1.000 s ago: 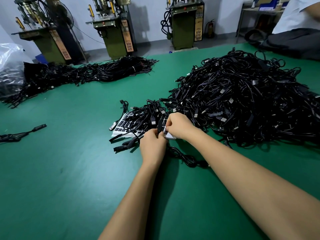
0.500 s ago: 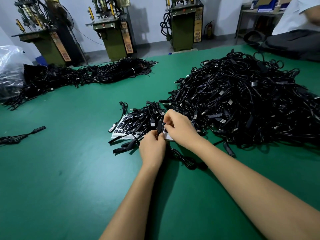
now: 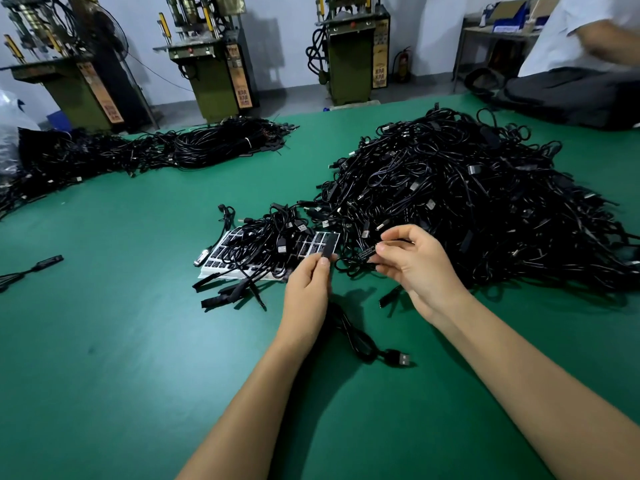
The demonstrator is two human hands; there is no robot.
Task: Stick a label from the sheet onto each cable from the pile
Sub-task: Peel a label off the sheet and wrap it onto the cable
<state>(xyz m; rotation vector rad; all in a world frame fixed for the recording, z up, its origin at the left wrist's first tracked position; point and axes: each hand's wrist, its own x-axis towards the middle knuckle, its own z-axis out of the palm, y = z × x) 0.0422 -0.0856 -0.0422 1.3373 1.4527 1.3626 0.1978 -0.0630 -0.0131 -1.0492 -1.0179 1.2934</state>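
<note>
My left hand (image 3: 306, 284) pinches the flat black module of a black cable (image 3: 353, 336), whose cord trails down past my wrist to a USB plug on the green table. My right hand (image 3: 417, 266) is just to its right and holds a small black label (image 3: 366, 252) with white print between thumb and fingers. The two hands are a short gap apart. The white label sheet (image 3: 221, 252) with rows of black labels lies in front of my left hand, half covered by loose cables. The big pile of black cables (image 3: 467, 202) rises behind my right hand.
A second heap of black cables (image 3: 194, 150) stretches along the far left of the green table (image 3: 121, 341). One lone cable end (image 3: 48, 263) lies at the left edge. Green machines (image 3: 214, 74) stand beyond the table. Another person (image 3: 581, 39) sits at the far right.
My hands were pressed together over the sheet. They have since come apart: the right hand has drawn off to the right with a label, and the left keeps the cable's module.
</note>
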